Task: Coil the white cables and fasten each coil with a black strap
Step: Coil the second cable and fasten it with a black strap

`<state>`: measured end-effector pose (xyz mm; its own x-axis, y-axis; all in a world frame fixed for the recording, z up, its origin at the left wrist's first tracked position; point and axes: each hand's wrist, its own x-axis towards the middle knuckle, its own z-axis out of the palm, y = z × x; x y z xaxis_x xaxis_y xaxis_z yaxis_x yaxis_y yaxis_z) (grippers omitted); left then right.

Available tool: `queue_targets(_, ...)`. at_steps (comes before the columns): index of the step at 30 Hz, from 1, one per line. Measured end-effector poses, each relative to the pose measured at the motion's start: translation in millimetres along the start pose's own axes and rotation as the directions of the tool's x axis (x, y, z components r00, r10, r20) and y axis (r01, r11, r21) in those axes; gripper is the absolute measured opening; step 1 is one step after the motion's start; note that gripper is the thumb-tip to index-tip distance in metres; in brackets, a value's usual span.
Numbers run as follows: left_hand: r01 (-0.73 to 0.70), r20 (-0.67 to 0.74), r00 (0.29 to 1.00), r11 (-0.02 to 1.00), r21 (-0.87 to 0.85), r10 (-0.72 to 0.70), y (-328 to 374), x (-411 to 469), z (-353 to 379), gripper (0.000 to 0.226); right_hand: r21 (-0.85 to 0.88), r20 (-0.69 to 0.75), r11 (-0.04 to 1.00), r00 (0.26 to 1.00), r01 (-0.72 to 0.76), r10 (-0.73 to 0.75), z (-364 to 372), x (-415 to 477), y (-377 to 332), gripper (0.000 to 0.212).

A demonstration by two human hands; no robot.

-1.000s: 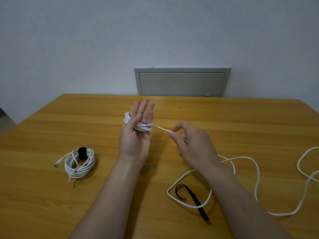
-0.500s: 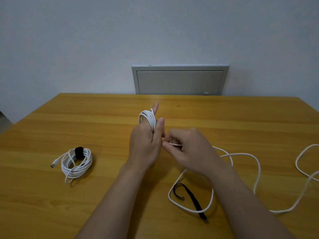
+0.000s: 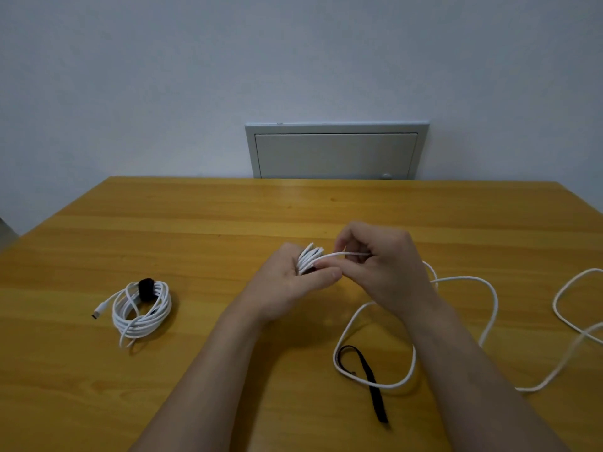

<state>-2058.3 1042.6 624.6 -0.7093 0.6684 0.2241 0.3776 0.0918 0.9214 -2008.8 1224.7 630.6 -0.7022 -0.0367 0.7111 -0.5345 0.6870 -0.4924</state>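
My left hand is turned back up, with several turns of white cable wound round its fingers. My right hand sits close beside it and pinches the running strand of that cable just right of the turns. The rest of the cable trails in loose loops over the table to the right. A loose black strap lies on the table below my right forearm, crossed by one cable loop. At the left lies a finished white coil bound with a black strap.
The wooden table runs to a far edge against a pale wall. A grey metal panel is set in the wall behind it. The table's left corner drops away at the far left.
My left hand has rolled from palm up to back up and shifted right, taking on more turns. My right hand has moved up close to it, and the loose loops have drawn in.
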Motion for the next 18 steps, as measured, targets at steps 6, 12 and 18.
queue_targets(6, 0.152, 0.118, 0.986, 0.91, -0.385, -0.115, 2.5, -0.6, -4.1, 0.044, 0.153, -0.069, 0.984, 0.992, -0.097, 0.108, -0.1, 0.0, 5.7, 0.025)
queue_targets(12, 0.217, 0.255, 0.966, 0.705, -0.675, -0.052, 0.7, -1.4, -2.7, 0.049, 0.257, 0.026, 0.951, 0.985, -0.17, 0.17, 14.6, 0.4, 2.4, 0.025)
queue_targets(18, 0.198, 0.277, 0.953, 0.448, -0.872, 0.119, 4.3, 1.5, 0.3, 0.028, 0.294, 0.054, 0.925, 0.97, -0.241, 0.236, 18.8, -0.8, 2.0, 0.029)
